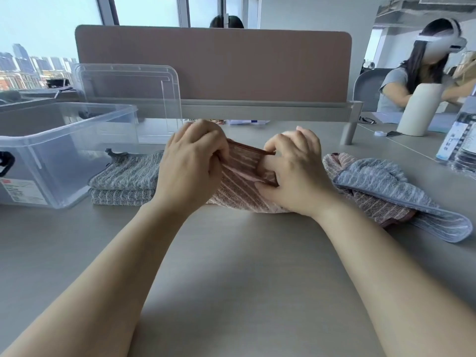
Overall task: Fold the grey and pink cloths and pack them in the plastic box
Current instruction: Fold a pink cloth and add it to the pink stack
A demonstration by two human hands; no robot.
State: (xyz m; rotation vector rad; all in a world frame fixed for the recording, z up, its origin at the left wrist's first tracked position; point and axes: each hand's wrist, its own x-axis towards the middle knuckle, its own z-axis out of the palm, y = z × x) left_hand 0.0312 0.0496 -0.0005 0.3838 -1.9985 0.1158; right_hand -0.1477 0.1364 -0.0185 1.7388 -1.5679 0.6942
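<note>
The left hand (192, 161) is gripping the near-left part of a pink striped cloth (239, 184), its fingers curled over the cloth's brown hem. The right hand (291, 166) is pinching the same hem at its other end, with the thumb tucked under the fabric and the fingers bent over it. Between the two hands the hem is being held taut and raised a little, while the rest of the pink striped cloth is lying on the surface (231, 266) below the wrists.

Just left of the left hand, a stack of folded grey cloths (123, 179) is resting on the surface, touching or nearly touching the front corner of the clear plastic box (64, 153). The box is standing open at the far left, and its transparent lid (128, 96) is leaning upright against the brown divider panel (213, 65) behind it.

To the right of the right hand, an unfolded grey cloth (386, 186) is lying draped over another pink cloth (373, 207) in a loose heap.

Farther right, a white bottle (418, 112) is standing beside a small roll of tape (380, 133), and a second person wearing a headset (417, 73) is sitting at the neighbouring desk.
</note>
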